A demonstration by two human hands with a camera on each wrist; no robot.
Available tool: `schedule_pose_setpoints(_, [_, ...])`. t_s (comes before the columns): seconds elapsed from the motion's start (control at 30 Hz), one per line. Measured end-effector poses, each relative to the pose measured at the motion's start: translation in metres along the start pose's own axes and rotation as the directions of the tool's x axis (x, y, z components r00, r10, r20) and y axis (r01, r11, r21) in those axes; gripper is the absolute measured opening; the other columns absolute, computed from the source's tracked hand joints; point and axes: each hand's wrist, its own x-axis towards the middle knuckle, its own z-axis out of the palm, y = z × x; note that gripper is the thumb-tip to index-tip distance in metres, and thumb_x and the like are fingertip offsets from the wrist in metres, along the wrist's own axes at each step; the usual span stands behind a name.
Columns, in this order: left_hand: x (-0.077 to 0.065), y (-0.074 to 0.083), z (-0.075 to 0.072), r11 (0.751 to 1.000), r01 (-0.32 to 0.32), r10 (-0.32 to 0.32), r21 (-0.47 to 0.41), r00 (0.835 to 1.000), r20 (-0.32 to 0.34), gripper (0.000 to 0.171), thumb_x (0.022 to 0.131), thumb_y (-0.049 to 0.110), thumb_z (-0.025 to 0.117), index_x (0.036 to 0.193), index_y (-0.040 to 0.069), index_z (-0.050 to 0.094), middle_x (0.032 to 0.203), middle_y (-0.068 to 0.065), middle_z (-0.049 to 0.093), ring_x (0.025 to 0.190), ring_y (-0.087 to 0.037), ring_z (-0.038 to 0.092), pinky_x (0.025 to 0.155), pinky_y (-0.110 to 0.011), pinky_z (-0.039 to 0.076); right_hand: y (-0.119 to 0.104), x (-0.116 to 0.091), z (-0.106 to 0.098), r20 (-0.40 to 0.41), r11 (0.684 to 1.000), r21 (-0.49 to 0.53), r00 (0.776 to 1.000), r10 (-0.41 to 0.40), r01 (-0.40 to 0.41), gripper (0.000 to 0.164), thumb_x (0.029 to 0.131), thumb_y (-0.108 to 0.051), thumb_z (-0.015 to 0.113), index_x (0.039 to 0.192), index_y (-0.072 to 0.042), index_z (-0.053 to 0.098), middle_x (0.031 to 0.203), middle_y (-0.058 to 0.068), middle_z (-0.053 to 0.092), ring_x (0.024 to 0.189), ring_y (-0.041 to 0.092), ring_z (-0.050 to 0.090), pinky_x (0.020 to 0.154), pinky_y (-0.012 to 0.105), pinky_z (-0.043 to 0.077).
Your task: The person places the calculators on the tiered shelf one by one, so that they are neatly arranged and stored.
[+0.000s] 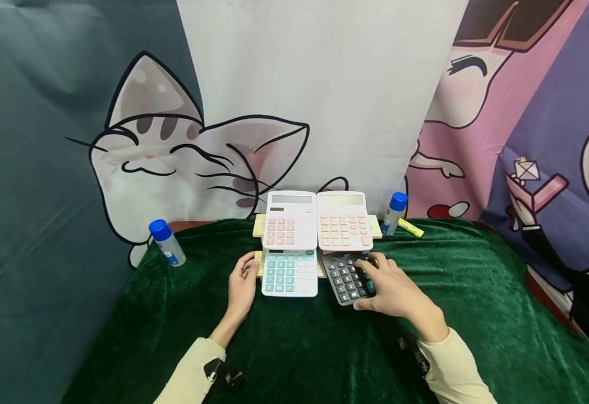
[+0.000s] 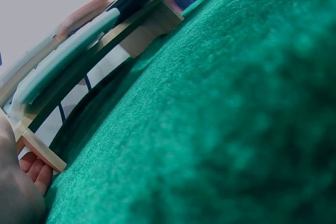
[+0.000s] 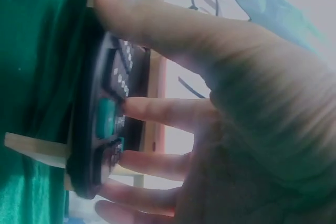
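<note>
A wooden stand (image 1: pixel 258 257) holds calculators in two rows. My left hand (image 1: pixel 243 283) grips the stand's left end; in the left wrist view its fingertips (image 2: pixel 38 172) curl behind the wooden end piece. My right hand (image 1: pixel 394 286) holds a black calculator (image 1: pixel 345 280) in the lower row, its thumb at the near edge and its fingers over the keys and right side. That calculator sits slightly turned. To its left lies a white calculator with teal keys (image 1: pixel 289 275). Above are a white calculator with pink keys (image 1: pixel 289 221) and a pink calculator (image 1: pixel 344 221).
Dark green velvet cloth (image 1: pixel 294 348) covers the table. One blue-capped bottle (image 1: pixel 168 244) stands at the left, another blue-capped bottle (image 1: pixel 394 214) at the back right beside a yellow-green packet (image 1: pixel 410 228). A cartoon-printed cloth (image 1: pixel 325 84) hangs behind.
</note>
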Motion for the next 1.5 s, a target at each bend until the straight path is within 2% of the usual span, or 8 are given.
schedule_pose_setpoints(0.13, [-0.001,0.004,0.000,1.000,0.000,0.000,0.003,1.000,-0.003,0.034,0.092,0.028,0.050,0.122,0.015,0.052,0.110,-0.003,0.060,0.095,-0.012,0.056,0.078,-0.018,0.042,-0.004,0.002,0.004,-0.063,0.999,-0.046,0.998,-0.001,-0.002,0.084,0.060,-0.063,0.069,0.130,-0.023,0.044,0.130,0.014,0.035,0.103,0.028,0.041,0.085,0.048,0.038])
schedule_pose_setpoints(0.23, [0.001,-0.004,0.002,1.000,-0.018,0.018,0.012,1.000,-0.020,0.033,0.091,0.031,0.050,0.121,0.017,0.052,0.107,0.000,0.060,0.094,-0.010,0.056,0.078,-0.018,0.043,-0.006,0.002,0.005,-0.081,0.997,-0.074,0.997,-0.011,0.005,0.086,0.059,-0.069,0.066,0.129,-0.023,0.044,0.130,0.014,0.035,0.106,0.029,0.040,0.087,0.049,0.036])
schedule_pose_setpoints(0.5, [0.003,-0.009,0.001,1.000,-0.013,0.013,0.003,1.000,-0.010,0.032,0.091,0.032,0.050,0.121,0.019,0.052,0.109,-0.001,0.060,0.095,-0.011,0.056,0.079,-0.018,0.043,-0.006,0.004,0.008,-0.108,0.988,-0.113,0.987,-0.115,0.103,0.079,0.061,-0.054,0.074,0.128,-0.023,0.045,0.130,0.012,0.039,0.117,0.032,0.035,0.093,0.052,0.032])
schedule_pose_setpoints(0.67, [0.000,0.002,-0.001,1.000,0.015,-0.015,0.003,1.000,0.009,0.033,0.092,0.027,0.049,0.123,0.015,0.051,0.111,-0.005,0.060,0.097,-0.013,0.056,0.079,-0.018,0.042,-0.008,0.007,0.014,-0.145,0.986,-0.128,0.982,-0.122,0.104,0.079,0.062,-0.059,0.071,0.127,-0.022,0.046,0.127,0.010,0.042,0.114,0.030,0.036,0.093,0.050,0.033])
schedule_pose_setpoints(0.8, [-0.005,0.016,-0.002,1.000,0.007,-0.008,0.012,1.000,0.008,0.034,0.092,0.021,0.049,0.124,0.008,0.050,0.111,-0.008,0.059,0.096,-0.015,0.056,0.077,-0.017,0.042,-0.009,0.009,0.018,-0.186,0.985,-0.133,0.973,-0.135,0.112,0.078,0.061,-0.057,0.072,0.125,-0.020,0.048,0.124,0.010,0.044,0.113,0.032,0.037,0.092,0.050,0.034])
schedule_pose_setpoints(0.9, [-0.008,0.020,-0.002,1.000,0.004,-0.004,0.019,1.000,0.004,0.033,0.092,0.020,0.049,0.123,0.008,0.051,0.111,-0.008,0.059,0.096,-0.015,0.056,0.077,-0.018,0.042,-0.010,0.010,0.019,-0.210,0.984,-0.138,0.968,-0.139,0.111,0.077,0.060,-0.057,0.073,0.124,-0.019,0.050,0.121,0.011,0.044,0.111,0.032,0.038,0.090,0.050,0.035])
schedule_pose_setpoints(1.33, [-0.009,0.021,-0.001,1.000,-0.003,0.003,0.022,1.000,-0.009,0.033,0.092,0.019,0.049,0.123,0.007,0.051,0.110,-0.009,0.060,0.094,-0.015,0.056,0.076,-0.017,0.042,-0.011,0.013,0.025,-0.226,0.984,-0.154,0.966,-0.123,0.089,0.081,0.060,-0.063,0.070,0.125,-0.020,0.049,0.119,0.009,0.044,0.111,0.032,0.038,0.090,0.050,0.035])
schedule_pose_setpoints(1.5, [-0.005,0.013,-0.001,1.000,0.002,-0.002,0.011,1.000,-0.007,0.033,0.092,0.020,0.050,0.122,0.009,0.052,0.109,-0.008,0.061,0.094,-0.015,0.056,0.075,-0.015,0.042,-0.011,0.012,0.024,-0.217,0.985,-0.147,0.969,-0.119,0.088,0.080,0.061,-0.063,0.069,0.126,-0.020,0.048,0.120,0.009,0.043,0.112,0.033,0.037,0.090,0.050,0.035])
